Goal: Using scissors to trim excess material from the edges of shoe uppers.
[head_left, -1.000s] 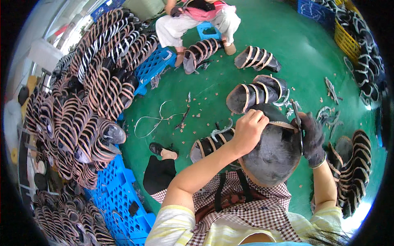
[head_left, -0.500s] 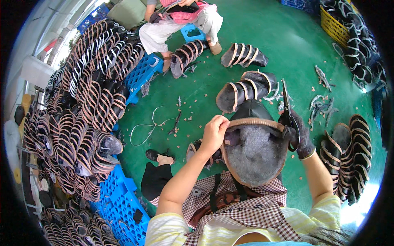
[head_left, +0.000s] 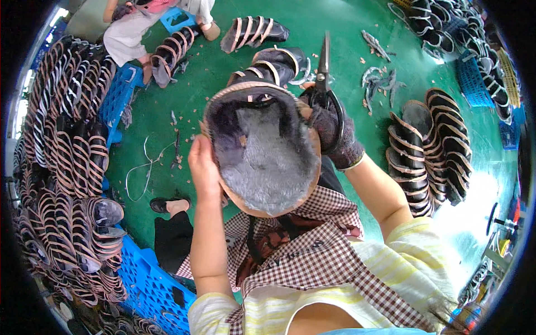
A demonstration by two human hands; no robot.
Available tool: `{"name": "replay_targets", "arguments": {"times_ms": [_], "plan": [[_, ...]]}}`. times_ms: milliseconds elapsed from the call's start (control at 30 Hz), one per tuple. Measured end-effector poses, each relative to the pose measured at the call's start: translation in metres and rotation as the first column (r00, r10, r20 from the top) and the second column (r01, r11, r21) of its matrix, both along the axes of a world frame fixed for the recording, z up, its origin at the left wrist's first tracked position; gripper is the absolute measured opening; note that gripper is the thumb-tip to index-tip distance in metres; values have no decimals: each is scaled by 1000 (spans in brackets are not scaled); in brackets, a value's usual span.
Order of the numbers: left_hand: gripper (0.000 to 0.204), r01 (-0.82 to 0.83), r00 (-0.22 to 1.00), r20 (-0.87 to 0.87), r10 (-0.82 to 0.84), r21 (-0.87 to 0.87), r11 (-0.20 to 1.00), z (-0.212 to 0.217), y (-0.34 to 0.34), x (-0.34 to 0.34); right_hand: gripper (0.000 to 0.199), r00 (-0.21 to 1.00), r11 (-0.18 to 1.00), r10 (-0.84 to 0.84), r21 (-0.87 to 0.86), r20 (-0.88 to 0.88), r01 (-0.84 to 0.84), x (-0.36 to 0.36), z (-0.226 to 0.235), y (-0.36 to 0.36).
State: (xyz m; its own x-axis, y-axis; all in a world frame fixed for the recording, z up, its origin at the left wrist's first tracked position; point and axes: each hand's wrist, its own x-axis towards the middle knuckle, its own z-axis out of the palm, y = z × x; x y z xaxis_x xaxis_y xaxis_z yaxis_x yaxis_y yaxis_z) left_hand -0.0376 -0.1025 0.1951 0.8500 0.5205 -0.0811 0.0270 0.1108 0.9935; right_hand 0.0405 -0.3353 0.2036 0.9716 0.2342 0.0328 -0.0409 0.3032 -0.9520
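Note:
A slipper point(head_left: 268, 167) with grey fleece lining, a tan outer edge and a stitched pale rim is held above my checked apron point(head_left: 301, 245), its inside facing me. My bare left hand point(head_left: 204, 170) clasps its left side, the fingertips partly hidden. In my right hand point(head_left: 339, 131), which wears a dark glove with the fingertips bare, are black-handled scissors point(head_left: 324, 67) with the blades pointing up and away. That same hand also touches the slipper's right edge. A small tan scrap point(head_left: 243, 140) lies on the lining.
Nested slippers point(head_left: 72, 106) are piled on blue plastic pallets point(head_left: 151, 268) at left. More stacked slippers point(head_left: 449, 145) stand at right, and short rows point(head_left: 254, 32) lie ahead. Fleece trimmings point(head_left: 382, 84) and a white cord point(head_left: 148, 167) litter the green floor point(head_left: 223, 84). Another person sits at upper left.
My left hand has moved from pinching the slipper's rim to holding its left side. The slipper has tipped to show more of its inside. My view has swung rightward; the scissors remain in my right hand.

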Motion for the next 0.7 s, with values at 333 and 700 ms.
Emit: {"name": "replay_targets", "arguments": {"times_ms": [333, 700], "plan": [[41, 150, 988, 85, -126, -415, 898, -17, 38, -7, 52, 943, 917, 334, 234, -11, -322, -26, 0, -4], [37, 145, 989, 77, -123, -591, 794, 43, 46, -33, 51, 429, 753, 560, -651, 709, 94, 14, 30, -9]]}}
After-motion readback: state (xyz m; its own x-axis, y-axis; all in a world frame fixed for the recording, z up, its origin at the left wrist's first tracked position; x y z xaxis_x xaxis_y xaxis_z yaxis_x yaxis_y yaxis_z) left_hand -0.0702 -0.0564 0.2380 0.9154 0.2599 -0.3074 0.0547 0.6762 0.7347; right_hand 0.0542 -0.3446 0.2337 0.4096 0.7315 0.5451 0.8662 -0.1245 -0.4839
